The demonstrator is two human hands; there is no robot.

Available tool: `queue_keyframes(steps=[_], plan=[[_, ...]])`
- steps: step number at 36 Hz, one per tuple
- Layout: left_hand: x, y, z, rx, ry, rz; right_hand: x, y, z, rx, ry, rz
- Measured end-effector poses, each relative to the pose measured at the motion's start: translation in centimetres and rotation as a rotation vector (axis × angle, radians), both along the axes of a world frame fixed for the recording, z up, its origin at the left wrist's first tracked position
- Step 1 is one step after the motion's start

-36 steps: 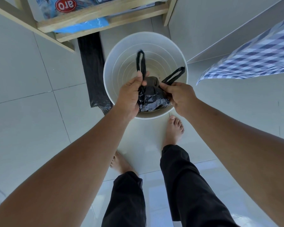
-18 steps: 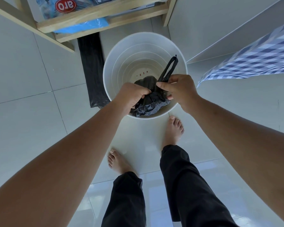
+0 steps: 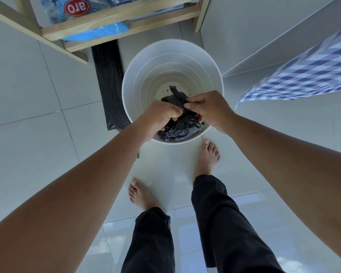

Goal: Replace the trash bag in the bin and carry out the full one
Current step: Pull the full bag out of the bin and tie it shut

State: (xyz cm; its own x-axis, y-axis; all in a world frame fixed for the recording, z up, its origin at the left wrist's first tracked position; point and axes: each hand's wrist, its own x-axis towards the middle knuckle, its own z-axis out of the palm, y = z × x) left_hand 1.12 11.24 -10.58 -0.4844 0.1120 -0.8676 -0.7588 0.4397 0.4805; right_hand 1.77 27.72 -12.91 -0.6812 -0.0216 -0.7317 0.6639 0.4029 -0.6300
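While both hands, left hand point(image 3: 161, 117) and right hand point(image 3: 209, 109), pinch its handle strips above the round white plastic bin point(image 3: 134, 75), I judge the crumpled black plastic trash bag point(image 3: 183, 127) light and limp.

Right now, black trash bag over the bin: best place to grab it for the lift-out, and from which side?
Take the black trash bag at its gathered neck and handle strips, where the left hand and right hand already pinch it, coming from straight above. The crumpled body hangs below inside the white bin, whose rim walls off the sides, so only the top is open to a grip.
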Motion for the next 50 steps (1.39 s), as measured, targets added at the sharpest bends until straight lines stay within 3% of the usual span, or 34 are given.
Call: queue_keyframes(steps=[6, 12, 15, 23, 33, 40, 45, 50], plan=[[0.3, 0.2, -0.1, 0.007, 0.088, 0.005, 0.6, -0.6, -0.5, 0.193, 0.126, -0.104], [0.0, 0.5, 0.1, -0.017, -0.156, 0.273, 1.1, -0.9, -0.1, 0.18, 0.196, -0.019], [0.0, 0.5, 0.1, -0.017, -0.201, 0.306, 1.2, -1.0, 0.3, 0.142, 0.198, 0.027], [0.6, 1.0, -0.7, -0.048, -0.128, 0.451, 1.5, -0.8, 0.9, 0.047, 0.192, 0.127], [0.8, 0.9, -0.9, -0.041, -0.066, 0.613, 2.9, -0.3, 1.1, 0.168, 0.526, 0.282], [0.4, 0.7, -1.0, -0.005, -0.052, 0.589, 2.9, -1.1, 0.6, 0.254, 0.604, 0.375], [0.5, 0.2, -1.0, 0.068, -0.008, 0.49, 2.1, -1.3, 0.3, 0.358, 0.499, 0.575], [1.6, -0.7, -1.7, 0.108, 0.157, 0.244, 0.8, -0.8, -0.1, 0.298, 0.419, 0.629]])
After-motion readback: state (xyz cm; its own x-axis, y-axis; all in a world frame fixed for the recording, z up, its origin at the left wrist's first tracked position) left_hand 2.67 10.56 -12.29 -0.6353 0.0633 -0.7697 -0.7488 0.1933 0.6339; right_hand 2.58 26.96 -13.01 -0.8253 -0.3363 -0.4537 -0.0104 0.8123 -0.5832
